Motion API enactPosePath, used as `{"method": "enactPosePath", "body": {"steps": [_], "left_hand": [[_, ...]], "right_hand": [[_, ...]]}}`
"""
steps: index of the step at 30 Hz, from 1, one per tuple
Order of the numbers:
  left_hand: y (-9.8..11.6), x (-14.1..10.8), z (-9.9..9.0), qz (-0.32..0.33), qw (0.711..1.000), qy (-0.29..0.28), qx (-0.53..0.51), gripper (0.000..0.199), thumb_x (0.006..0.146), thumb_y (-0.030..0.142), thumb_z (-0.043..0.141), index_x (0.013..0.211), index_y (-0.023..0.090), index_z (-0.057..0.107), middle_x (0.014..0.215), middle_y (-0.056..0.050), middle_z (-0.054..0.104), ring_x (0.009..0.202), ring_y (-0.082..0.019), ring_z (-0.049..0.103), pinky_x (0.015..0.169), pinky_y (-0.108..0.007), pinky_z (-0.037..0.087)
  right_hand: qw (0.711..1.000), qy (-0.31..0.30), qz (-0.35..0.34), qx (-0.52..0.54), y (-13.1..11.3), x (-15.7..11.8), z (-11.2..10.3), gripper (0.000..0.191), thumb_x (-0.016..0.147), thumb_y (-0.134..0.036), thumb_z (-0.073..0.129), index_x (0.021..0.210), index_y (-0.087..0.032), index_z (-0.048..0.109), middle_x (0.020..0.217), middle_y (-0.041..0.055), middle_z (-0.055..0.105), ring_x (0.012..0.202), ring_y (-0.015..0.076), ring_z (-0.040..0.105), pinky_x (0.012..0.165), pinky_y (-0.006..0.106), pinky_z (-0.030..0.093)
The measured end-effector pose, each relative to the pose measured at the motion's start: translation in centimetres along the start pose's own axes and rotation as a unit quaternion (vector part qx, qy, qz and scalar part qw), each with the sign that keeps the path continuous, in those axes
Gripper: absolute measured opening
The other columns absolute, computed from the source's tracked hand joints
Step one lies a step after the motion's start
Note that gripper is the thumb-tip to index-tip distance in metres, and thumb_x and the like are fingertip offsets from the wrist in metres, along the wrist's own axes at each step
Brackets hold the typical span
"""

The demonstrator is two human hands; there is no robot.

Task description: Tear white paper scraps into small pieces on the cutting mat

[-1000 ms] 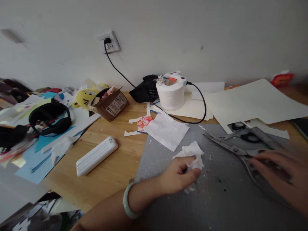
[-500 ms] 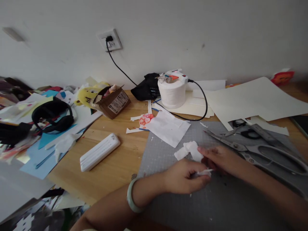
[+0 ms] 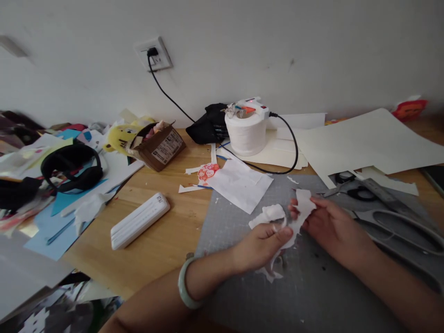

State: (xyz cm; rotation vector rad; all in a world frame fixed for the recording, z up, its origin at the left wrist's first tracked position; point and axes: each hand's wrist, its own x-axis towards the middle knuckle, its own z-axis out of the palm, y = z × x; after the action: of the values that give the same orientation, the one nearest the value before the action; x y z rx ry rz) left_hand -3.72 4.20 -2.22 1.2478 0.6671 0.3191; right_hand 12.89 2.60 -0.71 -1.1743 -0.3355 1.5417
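Both hands hold torn white paper above the grey cutting mat (image 3: 243,296). My left hand (image 3: 262,245), with a pale bangle at its wrist, pinches the paper between thumb and fingers; ragged pieces hang below it. My right hand (image 3: 335,226) grips the upper end of a white paper strip (image 3: 302,208) between thumb and fingers. Just beyond my left hand lies another torn white paper piece (image 3: 268,215) on the mat. Large scissors (image 3: 385,226) rest beside my right hand, partly hidden by it. A white paper sheet (image 3: 241,182) lies farther back.
A white roll (image 3: 246,136) with a corded device on it stands at the back. Left are a white oblong case (image 3: 140,221), a small cardboard box (image 3: 161,148) and a black headset (image 3: 71,169). Cream card (image 3: 374,138) and a metal ruler (image 3: 388,196) lie right.
My right hand has moved right and turned, lifting a paper strip into view. My left hand has shifted slightly left, and more torn paper shows between and below the hands.
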Motion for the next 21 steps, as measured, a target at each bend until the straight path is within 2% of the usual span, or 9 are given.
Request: {"method": "enactPosePath", "body": {"steps": [3,5,7,9,11,14,18,21], "left_hand": [[0.3,-0.2,-0.1,0.016,0.998,-0.02,0.058,0.044,0.083,0.053,0.037,0.06,0.016,0.033,0.057,0.005,0.028,0.052,-0.005,0.024,0.048,-0.02,0.02],[0.6,-0.3,0.0,0.026,0.996,-0.031,0.076,0.044,0.083,0.053,0.037,0.059,0.016,0.032,0.058,0.005,0.026,0.054,-0.006,0.024,0.049,-0.02,0.02],[0.7,-0.5,0.0,0.019,0.996,-0.035,0.085,0.045,0.083,0.053,0.037,0.058,0.016,0.031,0.057,0.005,0.026,0.053,-0.005,0.024,0.048,-0.019,0.021],[0.7,-0.5,0.1,-0.012,0.996,-0.035,0.086,0.046,0.083,0.055,0.035,0.058,0.016,0.032,0.055,0.005,0.028,0.051,-0.005,0.025,0.046,-0.018,0.021],[0.5,-0.6,0.1,-0.047,0.994,-0.037,0.088,0.047,0.082,0.057,0.032,0.059,0.016,0.034,0.054,0.005,0.031,0.048,-0.005,0.028,0.043,-0.017,0.022],[0.5,-0.7,0.1,-0.063,0.992,-0.027,0.11,0.049,0.082,0.06,0.03,0.06,0.016,0.036,0.052,0.005,0.031,0.046,-0.005,0.03,0.041,-0.017,0.023],[0.8,-1.1,0.2,-0.035,0.988,-0.014,0.151,0.049,0.084,0.057,0.028,0.057,0.016,0.031,0.051,0.005,0.031,0.046,-0.004,0.029,0.041,-0.016,0.023],[1.0,-1.3,0.3,0.015,0.98,-0.011,0.2,0.048,0.086,0.052,0.027,0.054,0.016,0.028,0.05,0.005,0.027,0.046,-0.005,0.025,0.041,-0.018,0.02]], "right_hand": [[0.99,-0.033,0.056,0.122,-0.2,-0.3,0.1,0.007,0.072,-0.022,0.053,0.072,-0.017,0.059,0.07,0.0054,0.065,0.066,0.0174,0.06,0.064,0.03,0.053],[0.983,-0.047,0.069,0.166,-0.2,-0.4,0.1,0.007,0.074,-0.019,0.053,0.07,-0.016,0.057,0.062,0.0018,0.059,0.058,0.0141,0.056,0.061,0.029,0.053],[0.975,-0.05,0.074,0.202,-0.3,-0.3,-0.2,0.01,0.076,-0.014,0.052,0.067,-0.016,0.055,0.051,-0.0043,0.047,0.046,0.0078,0.047,0.051,0.022,0.049],[0.969,-0.051,0.083,0.225,-0.5,-0.1,-0.5,0.015,0.08,-0.011,0.049,0.066,-0.015,0.053,0.045,-0.0088,0.033,0.036,0.004,0.033,0.037,0.014,0.038],[0.966,-0.051,0.101,0.232,-0.7,0.0,-0.9,0.023,0.086,-0.015,0.042,0.066,-0.014,0.053,0.044,-0.0106,0.021,0.032,0.0039,0.021,0.029,0.014,0.024],[0.966,-0.039,0.121,0.223,-1.1,0.0,-1.1,0.034,0.092,-0.023,0.033,0.065,-0.016,0.052,0.045,-0.011,0.012,0.033,0.0052,0.01,0.027,0.016,0.013],[0.978,0.008,0.102,0.184,-1.5,-0.1,-0.9,0.034,0.092,-0.023,0.032,0.063,-0.018,0.048,0.045,-0.011,0.008,0.036,0.0066,0.003,0.028,0.016,0.01],[0.985,0.023,0.09,0.147,-1.7,-0.1,-0.7,0.029,0.09,-0.027,0.037,0.063,-0.02,0.047,0.045,-0.0114,0.008,0.039,0.0076,-0.001,0.027,0.016,0.011]]}}
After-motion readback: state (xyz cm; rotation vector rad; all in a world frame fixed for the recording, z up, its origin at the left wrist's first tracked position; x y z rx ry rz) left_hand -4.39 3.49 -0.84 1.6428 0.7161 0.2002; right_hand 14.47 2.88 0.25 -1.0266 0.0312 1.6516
